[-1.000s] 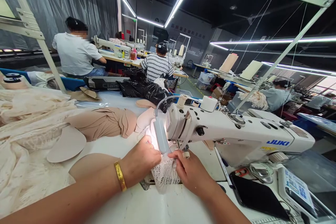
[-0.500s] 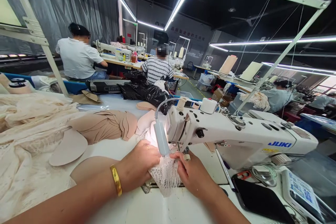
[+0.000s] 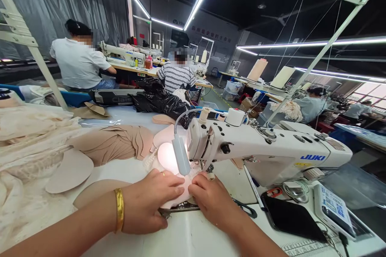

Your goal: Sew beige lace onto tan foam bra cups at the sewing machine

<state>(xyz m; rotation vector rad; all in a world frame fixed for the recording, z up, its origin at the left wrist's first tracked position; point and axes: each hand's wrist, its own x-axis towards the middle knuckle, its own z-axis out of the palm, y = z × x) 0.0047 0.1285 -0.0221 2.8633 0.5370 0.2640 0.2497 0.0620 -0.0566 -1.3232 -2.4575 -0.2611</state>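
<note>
Find the pale pink piece just below centre frame. Looks light, soft, probably easily creased; best steadied flat, near its edges. Note left hand splayed over it, right hand curled at its edge; cannot tell whether pinching.

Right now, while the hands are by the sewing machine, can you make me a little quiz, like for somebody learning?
1. Pick one: what colour is the bracelet by the left hand? A) gold B) blue C) black
2. True or false: the right hand is holding the black phone.
3. Fill in: the blue letters on the nearest sewing machine spell ____.

Key: 1. A. 2. False; the right hand is at the pale piece. 3. JUKI.
</note>
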